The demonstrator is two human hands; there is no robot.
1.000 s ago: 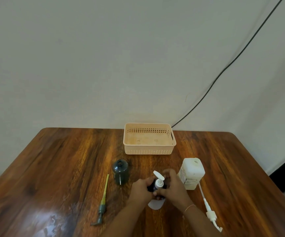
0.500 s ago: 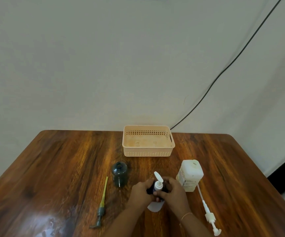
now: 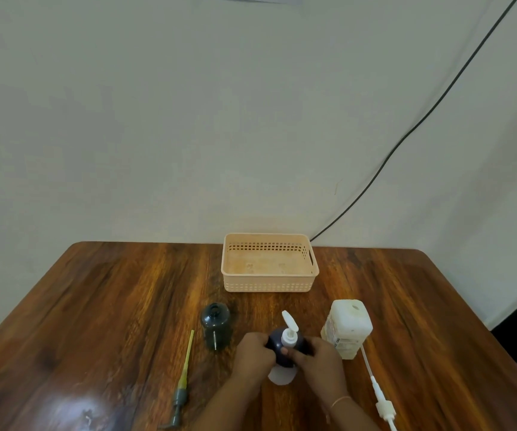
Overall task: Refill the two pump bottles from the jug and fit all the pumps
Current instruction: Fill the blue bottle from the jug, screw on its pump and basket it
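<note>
A dark round pump bottle (image 3: 277, 340) stands near the table's front with a white pump (image 3: 289, 332) in its neck. My left hand (image 3: 252, 357) grips the bottle's left side. My right hand (image 3: 319, 357) holds its right side, fingers at the pump collar. A second dark bottle (image 3: 216, 325) stands uncapped to the left. Its grey pump with a yellow tube (image 3: 182, 384) lies on the table beside it. The white jug (image 3: 347, 328) stands uncapped to the right, and a white pump with a long tube (image 3: 378, 390) lies in front of it.
A peach plastic basket (image 3: 269, 286) sits at the back of the wooden table (image 3: 95, 306), against the wall. A black cable (image 3: 406, 141) runs down the wall behind it. A white round patch (image 3: 280, 377) shows on the table under my hands.
My hands stay on the dark bottle and white pump with only slight finger shifts. The camera has tilted up a little, so everything sits lower in view.
</note>
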